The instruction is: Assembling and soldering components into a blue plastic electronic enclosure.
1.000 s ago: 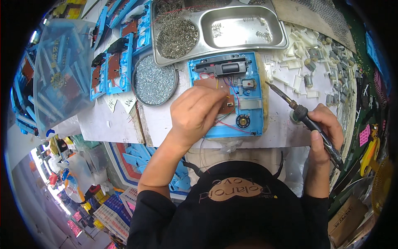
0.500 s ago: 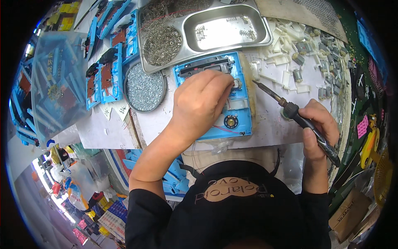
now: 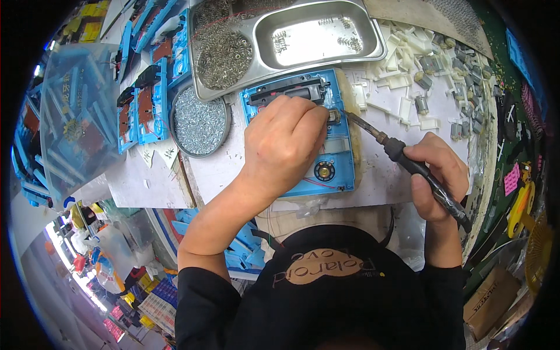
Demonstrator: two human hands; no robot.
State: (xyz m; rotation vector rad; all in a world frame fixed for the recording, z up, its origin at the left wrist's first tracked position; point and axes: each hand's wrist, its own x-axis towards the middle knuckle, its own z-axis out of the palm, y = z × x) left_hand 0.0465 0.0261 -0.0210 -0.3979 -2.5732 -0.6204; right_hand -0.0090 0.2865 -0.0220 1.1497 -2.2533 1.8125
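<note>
A blue plastic housing [image 3: 344,175] lies on the bench in front of me, with a small round speaker [image 3: 324,171] near its lower edge and a black part along its top. My left hand [image 3: 284,140] is closed over the housing's middle, thumb and fingers pressed together. Whatever they pinch is hidden behind the hand. Thin red wire [image 3: 315,183] runs below it. In my right hand [image 3: 440,172] is a soldering iron [image 3: 402,153], gripped by its black handle. Its tip points left, at the housing's right edge near a small metal part [image 3: 334,116].
Beyond the housing stands a steel tray [image 3: 318,61] with springs and small metal parts. A round dish of screws [image 3: 201,122] sits left, beside more blue housings [image 3: 151,111]. White plastic pieces [image 3: 402,76] and small grey motors [image 3: 461,87] are heaped at the right.
The soldering iron and my right hand have moved left and slightly up, bringing the tip to the housing's edge. My left hand stays almost in place over the housing.
</note>
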